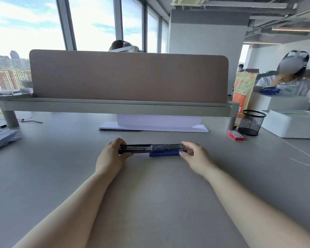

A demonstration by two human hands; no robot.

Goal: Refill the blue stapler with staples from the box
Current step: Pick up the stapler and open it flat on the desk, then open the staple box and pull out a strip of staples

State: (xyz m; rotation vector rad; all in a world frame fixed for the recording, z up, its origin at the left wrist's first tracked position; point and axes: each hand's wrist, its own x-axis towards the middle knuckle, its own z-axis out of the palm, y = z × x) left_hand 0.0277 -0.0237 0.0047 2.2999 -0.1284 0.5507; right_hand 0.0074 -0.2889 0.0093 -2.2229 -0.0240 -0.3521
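Note:
The blue stapler lies sideways on the grey desk, swung fully open so its dark top arm stretches left and its metal staple channel faces up. My left hand grips the left end of the opened arm. My right hand pinches the right end, at the blue base. A small red staple box lies shut on the desk at the far right, apart from both hands.
A black mesh pen cup and a white box stand beyond the red box. White paper lies under the brown desk divider. Blue cloth sits at the left edge. Another person sits at the back right.

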